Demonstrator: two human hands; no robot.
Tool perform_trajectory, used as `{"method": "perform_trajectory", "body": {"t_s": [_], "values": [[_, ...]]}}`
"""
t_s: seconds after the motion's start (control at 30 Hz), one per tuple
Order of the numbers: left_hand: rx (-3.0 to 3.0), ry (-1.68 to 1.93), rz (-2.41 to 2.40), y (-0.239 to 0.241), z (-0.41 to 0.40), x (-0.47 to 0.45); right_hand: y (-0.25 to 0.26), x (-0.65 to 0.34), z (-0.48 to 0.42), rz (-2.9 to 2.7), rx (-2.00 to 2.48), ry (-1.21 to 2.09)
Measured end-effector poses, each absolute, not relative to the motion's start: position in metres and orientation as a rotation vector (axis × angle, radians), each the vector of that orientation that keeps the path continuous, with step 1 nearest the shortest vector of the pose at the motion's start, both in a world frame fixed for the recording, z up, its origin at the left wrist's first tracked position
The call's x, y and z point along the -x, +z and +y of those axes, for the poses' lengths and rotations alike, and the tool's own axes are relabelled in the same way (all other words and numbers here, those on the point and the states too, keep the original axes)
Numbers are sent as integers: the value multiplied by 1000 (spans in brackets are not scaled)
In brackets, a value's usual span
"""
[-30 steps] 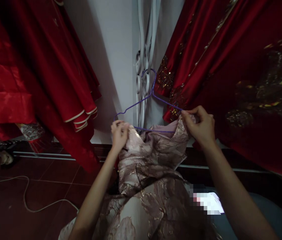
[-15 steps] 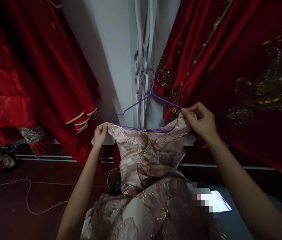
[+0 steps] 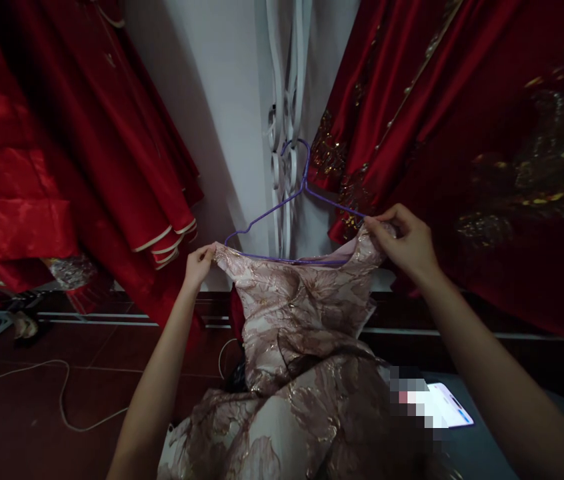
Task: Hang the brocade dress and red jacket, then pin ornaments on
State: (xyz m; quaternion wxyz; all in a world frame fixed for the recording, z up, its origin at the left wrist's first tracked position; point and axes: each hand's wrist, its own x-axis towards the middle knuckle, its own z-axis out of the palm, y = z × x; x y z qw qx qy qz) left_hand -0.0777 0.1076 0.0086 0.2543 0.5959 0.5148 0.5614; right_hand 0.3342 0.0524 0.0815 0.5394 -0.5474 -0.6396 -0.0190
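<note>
A pale pink dress [image 3: 302, 313] with gold floral pattern hangs in front of me, spread between both hands. My left hand [image 3: 198, 263] pinches its left shoulder corner. My right hand [image 3: 405, 240] pinches the right shoulder together with the right arm of a purple wire hanger [image 3: 292, 200]. The hanger's bottom bar runs along the dress's neckline and its hook points up at the white wall.
Red satin garments [image 3: 77, 147] hang at the left and red gold-embroidered ones [image 3: 462, 133] at the right. A white ornate metal piece [image 3: 285, 100] stands against the wall. A white cable [image 3: 62, 393] lies on the dark red floor tiles. A lit phone screen [image 3: 449, 403] sits at lower right.
My left hand has moved out to the left, pulling the dress's shoulder from a bunched state into a flat spread along the hanger bar. The right hand has barely moved.
</note>
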Motion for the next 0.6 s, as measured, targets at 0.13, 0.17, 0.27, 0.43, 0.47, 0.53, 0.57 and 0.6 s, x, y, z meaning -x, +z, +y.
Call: {"method": "perform_trajectory", "body": {"t_s": [0.13, 0.17, 0.27, 0.43, 0.47, 0.53, 0.57, 0.6], "values": [[-1797, 1532, 1248, 38, 111, 51, 79, -331, 53, -1528, 1273, -30], [-1863, 1494, 1219, 48, 112, 43, 78, -331, 54, -1533, 1262, -10], [-2069, 1331, 1126, 77, 111, 25, 73, -330, 59, -1531, 1216, 93], [-1835, 1177, 1161, 83, 117, 45, 68, -331, 70, -1492, 1150, 319], [-1718, 1203, 1174, 74, 121, 53, 67, -332, 71, -1489, 1147, 334], [-1578, 1239, 1200, 47, 131, 65, 67, -332, 72, -1485, 1148, 325], [-1592, 1205, 1235, 29, 135, 69, 67, -332, 72, -1486, 1150, 315], [-1664, 1125, 1269, 11, 139, 69, 67, -332, 72, -1484, 1150, 307]]}}
